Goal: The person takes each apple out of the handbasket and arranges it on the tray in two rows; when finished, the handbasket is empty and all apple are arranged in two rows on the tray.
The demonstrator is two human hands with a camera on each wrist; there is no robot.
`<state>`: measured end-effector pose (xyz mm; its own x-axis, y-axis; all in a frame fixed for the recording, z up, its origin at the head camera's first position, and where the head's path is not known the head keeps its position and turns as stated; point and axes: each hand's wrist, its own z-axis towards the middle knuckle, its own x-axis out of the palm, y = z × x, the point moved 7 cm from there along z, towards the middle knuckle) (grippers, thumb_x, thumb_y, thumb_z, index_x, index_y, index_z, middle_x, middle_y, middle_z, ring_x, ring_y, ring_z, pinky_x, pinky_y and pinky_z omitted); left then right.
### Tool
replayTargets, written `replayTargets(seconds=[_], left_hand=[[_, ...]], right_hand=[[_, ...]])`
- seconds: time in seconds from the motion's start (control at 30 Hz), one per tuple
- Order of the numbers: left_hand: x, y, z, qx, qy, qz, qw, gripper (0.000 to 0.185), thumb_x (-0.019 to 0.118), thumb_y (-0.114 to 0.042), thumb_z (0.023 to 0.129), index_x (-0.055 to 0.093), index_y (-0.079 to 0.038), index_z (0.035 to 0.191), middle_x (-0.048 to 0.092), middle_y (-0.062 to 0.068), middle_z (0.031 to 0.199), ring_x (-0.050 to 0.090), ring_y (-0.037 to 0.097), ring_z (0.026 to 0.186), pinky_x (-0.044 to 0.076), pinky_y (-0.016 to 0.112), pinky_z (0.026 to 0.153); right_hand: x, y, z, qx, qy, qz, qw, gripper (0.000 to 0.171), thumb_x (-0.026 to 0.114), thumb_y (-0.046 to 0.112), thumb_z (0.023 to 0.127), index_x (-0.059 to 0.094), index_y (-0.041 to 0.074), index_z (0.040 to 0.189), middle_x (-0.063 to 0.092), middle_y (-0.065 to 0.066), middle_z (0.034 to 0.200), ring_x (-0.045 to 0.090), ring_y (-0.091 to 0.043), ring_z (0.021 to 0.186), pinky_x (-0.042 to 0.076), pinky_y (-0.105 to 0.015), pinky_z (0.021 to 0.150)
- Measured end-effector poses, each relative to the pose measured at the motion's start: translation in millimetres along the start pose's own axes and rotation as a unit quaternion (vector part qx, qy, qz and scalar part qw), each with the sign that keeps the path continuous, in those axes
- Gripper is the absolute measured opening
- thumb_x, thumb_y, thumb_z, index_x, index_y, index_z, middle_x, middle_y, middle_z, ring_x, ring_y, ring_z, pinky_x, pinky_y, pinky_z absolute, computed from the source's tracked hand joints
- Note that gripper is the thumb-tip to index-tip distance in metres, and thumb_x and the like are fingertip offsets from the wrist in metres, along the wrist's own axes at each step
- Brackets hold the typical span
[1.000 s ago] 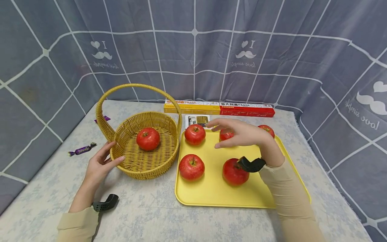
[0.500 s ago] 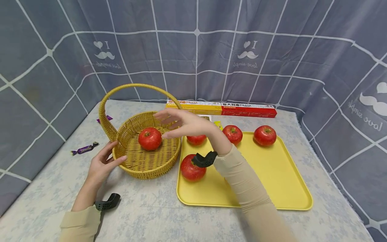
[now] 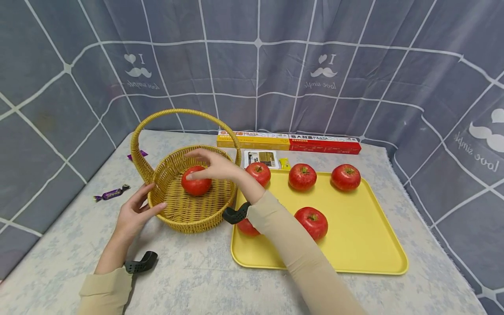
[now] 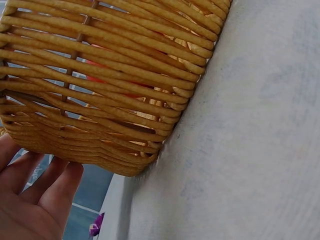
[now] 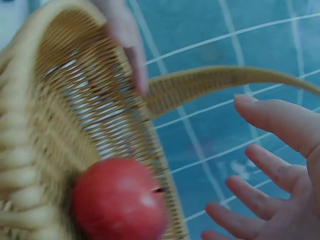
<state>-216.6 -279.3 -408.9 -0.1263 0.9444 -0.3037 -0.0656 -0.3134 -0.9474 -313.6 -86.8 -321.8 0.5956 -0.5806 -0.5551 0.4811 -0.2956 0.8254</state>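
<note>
Head view: the right hand (image 3: 214, 166) now hangs over the wicker basket (image 3: 189, 221), fingers spread and straight, fingertips just above or touching the top of the red apple in the basket (image 3: 195, 183); contact cannot be settled from here. A second ago this hand was over the yellow tray (image 3: 362, 245), near the back row of apples, and half a second ago it was crossing the basket rim with nothing in it. So the hand has come across empty, and the count is unchanged: one apple in the basket, five on the tray, three along the back (image 3: 302, 176) and two at the front, one of them (image 3: 247, 226) half hidden by the sleeve. The left hand (image 3: 135, 212) stays against the basket's outer wall, fingers straight, steadying it on the worktop (image 3: 189, 280). A wrapped candy (image 3: 110, 193) lies to the left, pasta boxes (image 3: 289, 142) at the back.

Left wrist view: the basket weave (image 4: 110, 85) fills the frame, red showing through its gaps; the released fingers (image 4: 47, 192) lie beside its base.

Right wrist view: the apple (image 5: 120, 202) sits against the basket's inner wall, and the fingers (image 5: 280, 125) are open and apart, grasping nothing.
</note>
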Motion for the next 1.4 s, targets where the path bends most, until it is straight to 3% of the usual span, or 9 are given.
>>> replayTargets(seconds=[0.17,0.4,0.53,0.7,0.83,0.97,1.2,1.4], left_hand=[[0.7,-0.5,-0.6,0.001,0.003,-0.006,1.0000,0.070,0.068,-0.018,0.088,0.032,-0.007,0.147,0.009,0.009,0.157,0.027,0.023,0.137,0.039,0.005,0.088],[0.5,-0.6,-1.1,0.001,0.003,-0.002,1.0000,0.071,0.068,-0.019,0.088,0.031,-0.007,0.147,0.008,0.008,0.157,0.027,0.025,0.137,0.039,0.005,0.088],[-0.1,-0.3,-1.0,0.003,0.000,0.003,1.0000,0.070,0.068,-0.020,0.088,0.031,-0.006,0.147,0.008,0.009,0.157,0.025,0.027,0.138,0.038,0.005,0.088],[0.4,-0.1,-0.7,0.004,0.000,0.007,1.0000,0.070,0.068,-0.021,0.088,0.032,-0.007,0.146,0.009,0.009,0.157,0.026,0.026,0.137,0.038,0.005,0.088],[0.6,-0.2,-0.5,0.007,0.002,0.008,0.9999,0.069,0.067,-0.021,0.088,0.032,-0.008,0.147,0.009,0.009,0.157,0.025,0.027,0.138,0.038,0.005,0.089],[0.3,0.0,0.7,0.008,0.002,0.008,0.9999,0.069,0.067,-0.021,0.088,0.032,-0.007,0.147,0.009,0.010,0.157,0.024,0.027,0.138,0.038,0.004,0.088],[-0.2,-0.6,1.7,0.010,0.002,0.005,0.9999,0.071,0.068,-0.017,0.088,0.030,-0.004,0.147,0.009,0.011,0.156,0.024,0.029,0.138,0.038,0.005,0.088],[0.4,0.1,-0.2,0.018,0.003,0.009,0.9998,0.070,0.068,-0.019,0.088,0.032,-0.006,0.146,0.010,0.010,0.157,0.028,0.022,0.136,0.039,0.004,0.087]], right_hand=[[9.3,-24.0,6.1,0.042,-0.013,-0.052,0.998,0.066,0.073,0.030,0.080,0.046,0.016,0.139,0.040,-0.002,0.143,0.035,-0.019,0.132,0.035,-0.033,0.104],[19.6,-39.6,8.1,0.066,-0.009,-0.055,0.996,0.073,0.075,0.029,0.079,0.040,0.018,0.142,0.036,-0.005,0.145,0.036,-0.019,0.129,0.038,-0.031,0.100],[29.1,-45.0,8.9,0.069,0.012,-0.060,0.996,0.079,0.076,0.028,0.078,0.035,0.017,0.145,0.032,-0.006,0.146,0.037,-0.018,0.127,0.040,-0.028,0.098],[36.6,-49.6,8.5,0.079,0.028,-0.073,0.994,0.082,0.077,0.028,0.077,0.034,0.018,0.146,0.027,-0.006,0.147,0.039,-0.021,0.125,0.041,-0.032,0.097],[39.6,-51.0,7.9,0.090,0.036,-0.080,0.992,0.081,0.080,0.029,0.074,0.039,0.020,0.144,0.032,-0.008,0.137,0.042,-0.021,0.118,0.043,-0.032,0.094],[46.6,-52.2,5.9,0.099,0.082,-0.098,0.987,0.081,0.081,0.034,0.072,0.042,0.023,0.141,0.036,-0.006,0.130,0.042,-0.017,0.114,0.042,-0.029,0.091],[58.1,-43.4,1.0,0.057,0.160,-0.073,0.983,0.075,0.083,0.025,0.070,0.044,0.017,0.133,0.049,0.000,0.123,0.049,-0.009,0.107,0.045,-0.020,0.085],[56.6,-20.5,-7.9,0.019,0.187,-0.158,0.969,0.071,0.084,0.028,0.068,0.048,0.016,0.129,0.052,0.005,0.116,0.048,-0.005,0.104,0.042,-0.017,0.085]])
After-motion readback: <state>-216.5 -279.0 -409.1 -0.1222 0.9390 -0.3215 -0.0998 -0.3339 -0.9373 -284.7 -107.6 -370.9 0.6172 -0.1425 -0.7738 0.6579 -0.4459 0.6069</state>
